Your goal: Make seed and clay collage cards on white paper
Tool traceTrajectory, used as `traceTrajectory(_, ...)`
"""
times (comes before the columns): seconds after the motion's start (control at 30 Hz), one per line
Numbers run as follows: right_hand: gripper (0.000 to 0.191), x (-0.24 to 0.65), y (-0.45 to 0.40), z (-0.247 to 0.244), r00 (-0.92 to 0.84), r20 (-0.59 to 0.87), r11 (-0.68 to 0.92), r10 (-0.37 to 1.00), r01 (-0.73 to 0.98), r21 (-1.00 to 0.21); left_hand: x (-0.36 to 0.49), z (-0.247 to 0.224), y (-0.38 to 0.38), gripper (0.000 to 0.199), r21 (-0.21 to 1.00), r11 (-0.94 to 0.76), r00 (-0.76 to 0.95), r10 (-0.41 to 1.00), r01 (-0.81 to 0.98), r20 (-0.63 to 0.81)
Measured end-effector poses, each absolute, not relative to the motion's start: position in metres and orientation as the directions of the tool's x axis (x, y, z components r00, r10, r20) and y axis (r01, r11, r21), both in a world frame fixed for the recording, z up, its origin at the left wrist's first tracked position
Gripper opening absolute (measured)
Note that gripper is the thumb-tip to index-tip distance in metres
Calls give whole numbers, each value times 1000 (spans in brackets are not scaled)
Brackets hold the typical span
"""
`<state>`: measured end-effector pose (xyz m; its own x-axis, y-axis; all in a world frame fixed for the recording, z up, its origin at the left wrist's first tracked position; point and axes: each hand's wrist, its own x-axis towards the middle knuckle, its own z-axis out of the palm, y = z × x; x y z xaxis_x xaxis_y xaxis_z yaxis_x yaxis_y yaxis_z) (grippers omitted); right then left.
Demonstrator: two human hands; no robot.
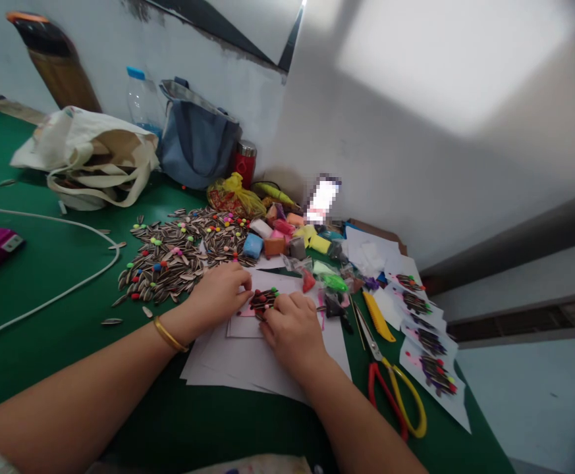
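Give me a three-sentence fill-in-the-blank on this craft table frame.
1. Both hands press on a small seed design lying on white ____ sheets.
2. The left hand has a gold ____ at its wrist.
3. The scissors right of the right hand have red and ____ handles.

Missing: paper; bangle; yellow

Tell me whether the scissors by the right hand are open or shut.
Open. The scissors lie flat on the green table, their red and yellow handle loops spread apart; the blades near the yellow knife are too thin to judge.

Left hand (219, 289) and right hand (292, 326) meet, fingers curled down.
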<state>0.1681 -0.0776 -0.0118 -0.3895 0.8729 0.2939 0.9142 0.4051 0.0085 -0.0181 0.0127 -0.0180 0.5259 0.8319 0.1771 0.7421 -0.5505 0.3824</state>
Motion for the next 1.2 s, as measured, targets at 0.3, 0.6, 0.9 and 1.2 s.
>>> traceTrajectory(0.3, 16, 161, -76, -20, -371, 351, 376, 860, 925, 58, -18, -10, 6, 3, 402, -664, 670, 727, 630, 150)
traceTrajectory(0.6, 14, 159, -76, -21, -360, 351, 364, 864, 930, 57, -7, -17, -8, 12, 239, -805, 783, 588, 543, 202)
traceTrajectory(0.9, 13, 160, -77, -19, -341, 310, 348, 887, 937, 36, -4, -22, -9, 15, 142, -835, 802, 551, 532, 231)
traceTrajectory(1.2, 14, 162, -76, -19, -330, 312, 338, 891, 941, 29, -6, -24, -6, 12, 115, -864, 823, 503, 491, 265)
